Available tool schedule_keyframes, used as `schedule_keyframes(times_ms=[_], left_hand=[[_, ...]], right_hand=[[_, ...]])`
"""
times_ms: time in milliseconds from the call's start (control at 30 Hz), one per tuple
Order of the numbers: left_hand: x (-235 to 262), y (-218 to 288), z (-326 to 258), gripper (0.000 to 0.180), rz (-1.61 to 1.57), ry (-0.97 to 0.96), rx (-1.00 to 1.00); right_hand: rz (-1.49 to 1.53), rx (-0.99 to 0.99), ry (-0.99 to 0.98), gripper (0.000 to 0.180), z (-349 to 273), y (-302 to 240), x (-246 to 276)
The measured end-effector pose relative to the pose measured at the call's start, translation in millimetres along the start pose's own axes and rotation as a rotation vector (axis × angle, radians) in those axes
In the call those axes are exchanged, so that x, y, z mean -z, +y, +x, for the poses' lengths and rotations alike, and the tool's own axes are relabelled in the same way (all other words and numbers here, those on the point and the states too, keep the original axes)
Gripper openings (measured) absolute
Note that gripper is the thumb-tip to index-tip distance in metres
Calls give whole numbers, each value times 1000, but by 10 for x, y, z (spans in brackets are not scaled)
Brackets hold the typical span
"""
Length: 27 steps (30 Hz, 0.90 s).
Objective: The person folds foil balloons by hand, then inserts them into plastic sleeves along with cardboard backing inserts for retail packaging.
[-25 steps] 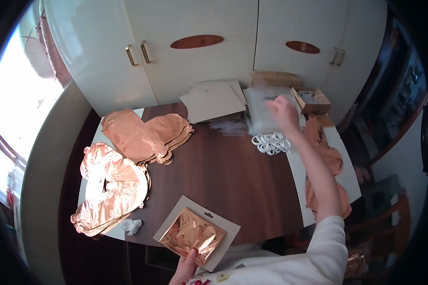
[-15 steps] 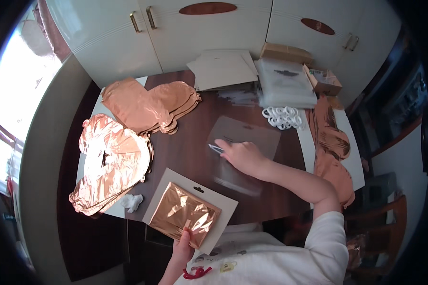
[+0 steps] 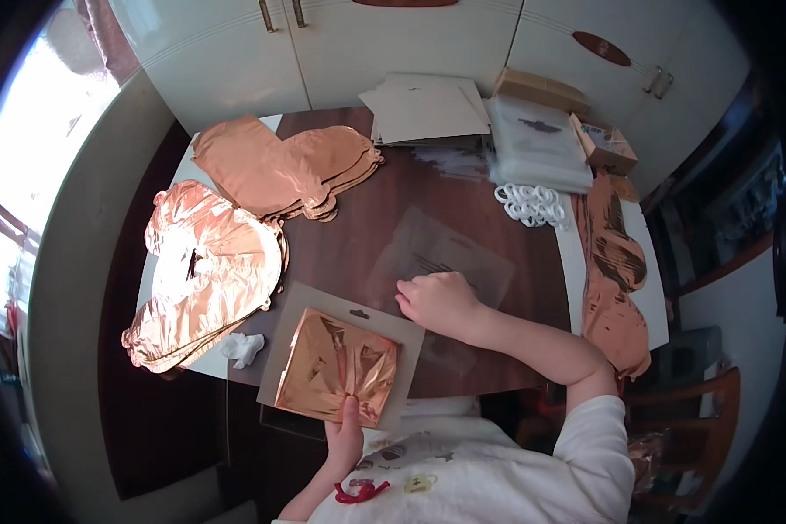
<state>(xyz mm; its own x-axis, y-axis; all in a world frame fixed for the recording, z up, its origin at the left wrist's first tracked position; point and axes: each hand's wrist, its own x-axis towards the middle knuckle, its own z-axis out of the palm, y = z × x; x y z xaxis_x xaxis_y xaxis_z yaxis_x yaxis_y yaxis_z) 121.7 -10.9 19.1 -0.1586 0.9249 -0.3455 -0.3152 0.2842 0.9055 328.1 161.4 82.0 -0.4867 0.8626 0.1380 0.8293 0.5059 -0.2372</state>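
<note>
My left hand (image 3: 346, 435) grips a grey backing card (image 3: 410, 336) with a hang slot, its thumb pressing a folded rose-gold foil balloon (image 3: 332, 362) flat against it. My right hand (image 3: 441, 303) is closed over a clear plastic bag (image 3: 463, 249) on the brown table. What its fingers pinch is hidden under the hand. At left lie a stack of shiny rose-gold foil balloons (image 3: 218, 236) and, beyond it, a duller stack (image 3: 244, 166). A crumpled white wad (image 3: 242, 348) sits near the front left edge.
Along the back are grey cards (image 3: 428, 109), a pile of clear bags (image 3: 537, 144), a small open carton (image 3: 607, 148) and white rings (image 3: 528, 205). More foil balloons (image 3: 611, 310) hang over the right edge. Cabinets (image 3: 410, 44) stand behind; a wooden chair (image 3: 716, 410) is at right.
The card and folded balloon have shifted slightly up and turned straighter in my left hand. My right hand has moved slightly down and turned over; the pale strip at its fingertips no longer shows.
</note>
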Motion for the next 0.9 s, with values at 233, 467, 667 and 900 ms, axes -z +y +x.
schedule_keyframes(times_ms=[233,467,667,900], left_hand=[[70,-163,-93,34,290,-72,-196],[-6,-129,-70,36,54,-32,0],[-80,-52,-99,34,-38,-110,322],[-44,-68,-81,32,152,-93,30]], right_hand=[[-187,92,82,10,142,-133,-148],[97,-13,13,11,277,-141,-147],[143,-30,-2,17,278,-204,-163],[75,42,65,14,307,-181,-236]])
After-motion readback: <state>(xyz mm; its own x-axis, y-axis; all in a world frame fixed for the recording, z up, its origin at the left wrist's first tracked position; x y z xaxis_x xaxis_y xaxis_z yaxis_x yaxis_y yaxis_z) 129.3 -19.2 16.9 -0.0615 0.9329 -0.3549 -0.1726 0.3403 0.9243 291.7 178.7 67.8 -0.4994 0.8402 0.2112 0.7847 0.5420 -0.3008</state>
